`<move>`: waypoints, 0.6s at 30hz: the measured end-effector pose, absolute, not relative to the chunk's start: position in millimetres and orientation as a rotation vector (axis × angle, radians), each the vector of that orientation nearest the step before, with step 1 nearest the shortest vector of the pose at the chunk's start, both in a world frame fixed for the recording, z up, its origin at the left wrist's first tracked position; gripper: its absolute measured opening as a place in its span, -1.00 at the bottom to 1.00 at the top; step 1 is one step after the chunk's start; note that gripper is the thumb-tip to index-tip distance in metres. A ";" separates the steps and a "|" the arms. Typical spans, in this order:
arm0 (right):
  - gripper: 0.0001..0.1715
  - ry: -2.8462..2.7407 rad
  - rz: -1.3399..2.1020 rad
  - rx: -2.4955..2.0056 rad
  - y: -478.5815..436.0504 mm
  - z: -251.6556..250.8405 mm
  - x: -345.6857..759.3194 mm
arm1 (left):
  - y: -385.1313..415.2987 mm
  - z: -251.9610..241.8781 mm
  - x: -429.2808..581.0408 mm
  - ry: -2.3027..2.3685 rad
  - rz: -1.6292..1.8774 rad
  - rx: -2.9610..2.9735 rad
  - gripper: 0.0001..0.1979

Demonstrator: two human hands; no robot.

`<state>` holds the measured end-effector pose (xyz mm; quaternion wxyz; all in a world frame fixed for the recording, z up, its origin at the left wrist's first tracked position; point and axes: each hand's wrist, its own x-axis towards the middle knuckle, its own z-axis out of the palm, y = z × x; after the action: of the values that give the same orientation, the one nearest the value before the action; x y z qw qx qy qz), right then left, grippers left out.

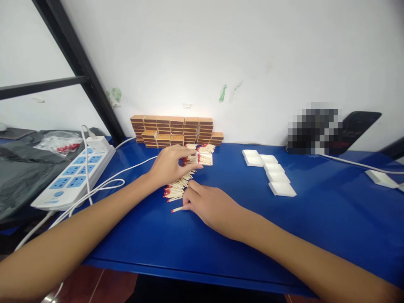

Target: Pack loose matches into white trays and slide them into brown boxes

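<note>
My left hand point(172, 165) has its thumb and index finger at the near and far edges of a small white matchbox tray point(211, 160), which holds several red-tipped matches point(205, 158). Part of the tray's left side is hidden by that hand. Nearer to me, my right hand point(210, 206) is closed in a pinch at the end of a single match point(177, 209), its red head pointing left. A loose heap of matches point(175, 191) lies between the two hands, and more matches point(206, 148) lie just behind the tray.
Stacked brown matchboxes point(176, 122) stand against the wall. White trays point(277, 176) form a stepped row to the right on the blue table point(221, 261). A white power strip point(74, 176) with cables point(104, 185) lies at left; a dark phone point(361, 130) leans at right.
</note>
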<state>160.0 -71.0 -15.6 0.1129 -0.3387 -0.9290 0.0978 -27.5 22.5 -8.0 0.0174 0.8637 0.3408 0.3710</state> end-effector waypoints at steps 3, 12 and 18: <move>-0.84 -2.735 0.300 -1.014 -71.1 -14.3 162.2 | 22.6 -8.3 -27.7 1.050 1.170 2.700 -0.57; -0.82 -2.732 0.314 -1.033 -69.7 -13.8 166.0 | 23.0 -8.7 -28.4 1.033 1.178 2.718 -0.58; -0.82 -2.665 0.245 -1.027 -63.8 -11.1 172.8 | 23.0 -8.8 -28.2 1.051 1.178 2.708 -0.57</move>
<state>172.8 -63.8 -11.1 0.1369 -0.3547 -0.9210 0.0847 -28.2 23.0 -8.8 0.0034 0.8639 0.3352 0.3759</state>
